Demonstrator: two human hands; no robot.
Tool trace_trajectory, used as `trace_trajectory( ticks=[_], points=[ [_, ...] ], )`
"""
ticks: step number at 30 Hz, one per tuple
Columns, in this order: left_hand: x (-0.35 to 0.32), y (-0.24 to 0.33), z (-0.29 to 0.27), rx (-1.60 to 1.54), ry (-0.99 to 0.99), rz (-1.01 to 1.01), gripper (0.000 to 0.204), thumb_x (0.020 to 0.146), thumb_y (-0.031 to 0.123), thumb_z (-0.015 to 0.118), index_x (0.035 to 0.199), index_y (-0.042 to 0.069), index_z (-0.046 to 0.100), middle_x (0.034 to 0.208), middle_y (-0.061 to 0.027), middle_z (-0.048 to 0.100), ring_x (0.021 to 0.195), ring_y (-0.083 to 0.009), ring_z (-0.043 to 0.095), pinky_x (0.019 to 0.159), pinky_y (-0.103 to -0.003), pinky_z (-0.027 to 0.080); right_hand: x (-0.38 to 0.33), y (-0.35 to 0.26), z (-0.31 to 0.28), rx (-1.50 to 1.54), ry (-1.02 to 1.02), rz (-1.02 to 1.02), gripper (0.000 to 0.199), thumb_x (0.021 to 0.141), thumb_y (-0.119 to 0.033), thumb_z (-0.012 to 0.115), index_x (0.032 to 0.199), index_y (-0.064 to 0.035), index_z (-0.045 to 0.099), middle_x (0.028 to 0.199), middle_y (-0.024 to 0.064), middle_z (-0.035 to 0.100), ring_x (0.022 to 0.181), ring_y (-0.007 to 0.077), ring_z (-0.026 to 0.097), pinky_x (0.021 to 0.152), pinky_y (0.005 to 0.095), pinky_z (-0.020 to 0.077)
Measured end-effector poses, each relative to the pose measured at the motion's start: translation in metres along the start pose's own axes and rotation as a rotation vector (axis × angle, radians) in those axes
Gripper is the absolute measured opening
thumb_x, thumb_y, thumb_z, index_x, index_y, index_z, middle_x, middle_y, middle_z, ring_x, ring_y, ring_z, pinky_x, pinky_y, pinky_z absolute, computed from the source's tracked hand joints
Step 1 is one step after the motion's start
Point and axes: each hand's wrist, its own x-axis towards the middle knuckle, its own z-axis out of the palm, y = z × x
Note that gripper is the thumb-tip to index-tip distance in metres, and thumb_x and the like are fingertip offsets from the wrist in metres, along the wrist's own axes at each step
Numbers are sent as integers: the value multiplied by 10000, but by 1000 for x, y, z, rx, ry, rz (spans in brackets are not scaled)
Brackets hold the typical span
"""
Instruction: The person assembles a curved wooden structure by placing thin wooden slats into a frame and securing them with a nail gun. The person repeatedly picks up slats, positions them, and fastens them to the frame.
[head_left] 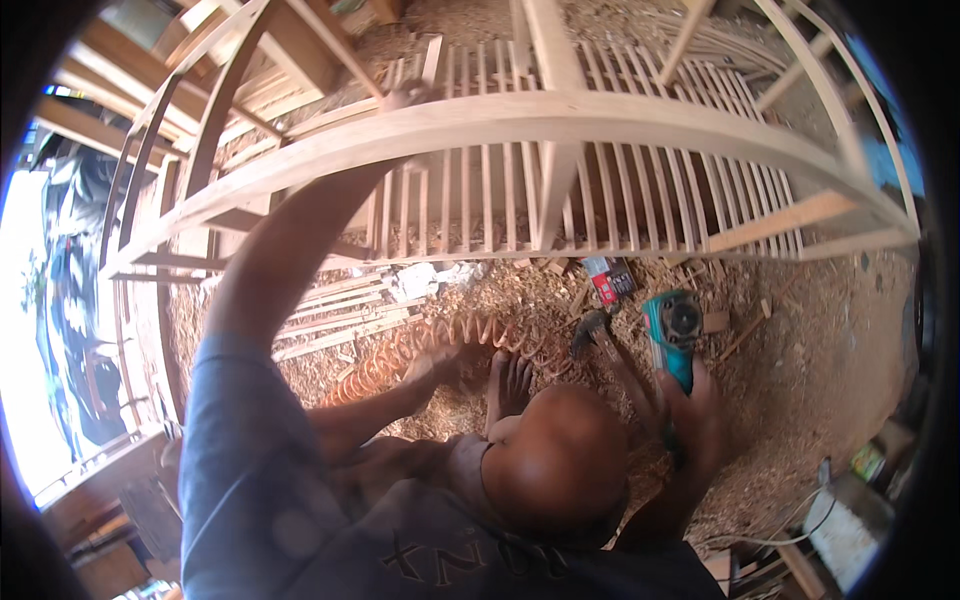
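At the upper left of the picture, my left hand [410,95] reaches past the long curved rail of a pale wooden frame [480,117]. Its fingers close around a thin wooden slat [433,58], though the rail covers part of the wrist. Lower down on the right, my right hand [697,412] grips a teal power tool [668,335] by its handle; it looks like a nail gun with a round black cap. That tool is held above the shavings, apart from the frame. Rows of upright slats [625,190] stand within the frame.
A hammer [588,332] lies left of the tool. An orange coiled hose [430,345] runs across shavings near a bare foot [511,378]. A red and black box [607,282] sits beside the frame. Loose strips [335,325] lie at left; a cord [770,541] trails lower right.
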Motion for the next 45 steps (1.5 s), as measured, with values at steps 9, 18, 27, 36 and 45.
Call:
trace_trajectory(
  ticks=[9,18,27,36,45],
  points=[
    [-214,-2,46,446,-849,-417,291,1038,318,555,1121,49,633,924,-80,687,547,-155,638,465,-307,569,-56,77,-6,722,326,171,396,920,-312,678,1212,-50,626,915,46,603,828,184,591,747,339,465],
    [-273,-81,43,593,-595,400,316,949,175,609,1258,113,625,1067,-153,707,1017,-272,689,867,-426,537,-96,48,-36,1088,496,272,322,1022,-389,542,895,-94,515,638,37,491,450,178,482,443,351,413],
    [-282,-74,32,313,-939,-139,305,958,199,607,1246,99,623,1064,-155,711,1002,-266,691,868,-421,539,-55,-54,-37,858,409,253,289,965,-328,632,1050,-61,562,671,49,547,472,194,558,439,334,468],
    [-314,-45,10,-80,-1178,-198,301,968,224,606,1235,86,620,1061,-157,716,988,-259,692,869,-415,540,71,-132,-43,55,181,-65,195,936,-209,661,1011,-31,635,706,56,610,536,163,619,474,309,499],
    [-286,-95,-92,-140,-1043,-349,302,978,249,605,1223,73,618,1058,-159,721,973,-253,693,870,-410,542,165,-223,-32,42,-33,15,181,940,-217,652,940,-43,602,667,34,587,522,153,603,494,328,507]
  ],
)
